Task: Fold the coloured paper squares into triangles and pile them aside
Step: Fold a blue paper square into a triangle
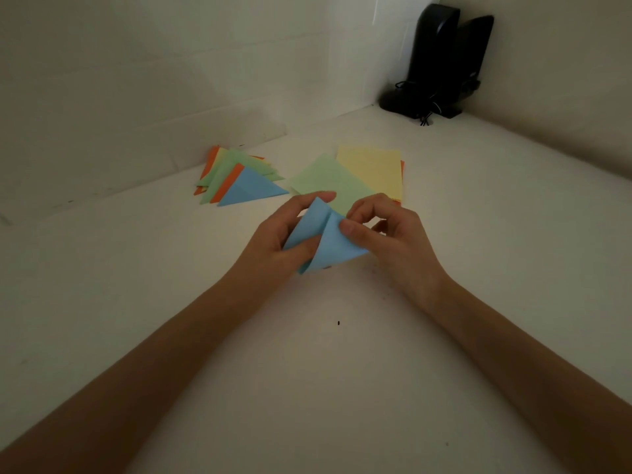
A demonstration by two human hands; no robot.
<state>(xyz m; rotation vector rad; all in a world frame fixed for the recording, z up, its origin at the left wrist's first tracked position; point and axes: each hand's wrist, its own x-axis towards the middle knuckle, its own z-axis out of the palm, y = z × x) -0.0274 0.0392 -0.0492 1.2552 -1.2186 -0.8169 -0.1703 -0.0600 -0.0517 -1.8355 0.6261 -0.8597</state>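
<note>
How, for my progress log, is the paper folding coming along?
Done: a pile of folded orange, green, yellow and blue paper triangles lies aside. In hand: the left hand and right hand pinch a part-folded blue paper sheet. Left: a flat green paper square, a yellow paper square and an orange sheet edge under it.

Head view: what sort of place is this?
Probably a home or office desk pushed into a corner: a plain white tabletop meets two bare walls, black desktop speakers with cables stand in the corner, and coloured paper squares lie beside folded triangles.
</note>
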